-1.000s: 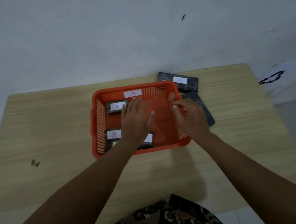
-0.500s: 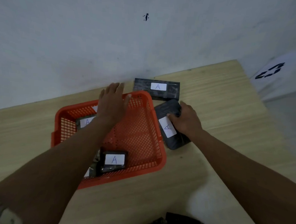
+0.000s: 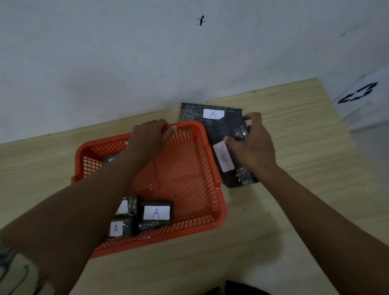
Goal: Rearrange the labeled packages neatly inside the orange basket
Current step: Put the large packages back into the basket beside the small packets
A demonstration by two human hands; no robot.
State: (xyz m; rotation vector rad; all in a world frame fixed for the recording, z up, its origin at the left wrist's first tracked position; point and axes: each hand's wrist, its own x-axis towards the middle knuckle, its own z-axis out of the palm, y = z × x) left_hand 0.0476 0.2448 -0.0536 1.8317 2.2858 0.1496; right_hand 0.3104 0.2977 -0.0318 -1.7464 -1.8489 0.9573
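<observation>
- While the left hand (image 3: 149, 138) has its grip closed over the far rim of the orange basket (image 3: 217, 208), four small labeled packages (image 3: 156, 215) lie inside: three below this grip near the front wall, one partly hidden under the forearm.
- To the right of the basket, the right hand (image 3: 252, 146) has its grip closed around a dark labeled package (image 3: 233, 170) on the bench (image 3: 304, 136); just beyond it lies a flat package (image 3: 211, 118).
- Risk, I think: the wrap looks glossy, so the package may slip, or catch the basket wall and push the basket if the left grip loosens.
</observation>
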